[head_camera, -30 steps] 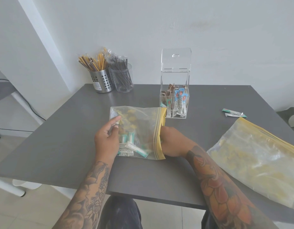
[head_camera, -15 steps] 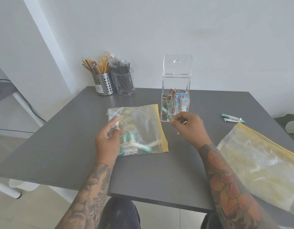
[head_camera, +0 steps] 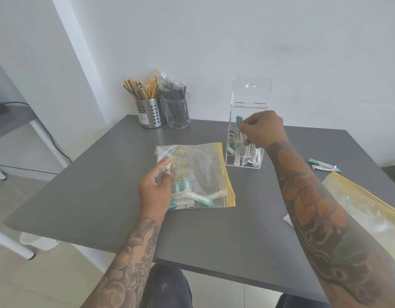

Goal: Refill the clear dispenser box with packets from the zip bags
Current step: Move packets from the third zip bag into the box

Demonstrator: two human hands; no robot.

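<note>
Partly refilled, the clear dispenser box [head_camera: 244, 152] takes another teal-tipped packet [head_camera: 238, 132] pinched in the right hand [head_camera: 264, 130] — the left hand [head_camera: 155, 192], seemingly loosely curled, steadies a zip bag [head_camera: 198, 174] with several packets left.

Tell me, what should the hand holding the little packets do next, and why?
Probably lower and let go: the right hand pinches teal-tipped white packets at the open top of the clear acrylic dispenser box, whose lid stands up, so they would likely drop into a compartment.
</note>
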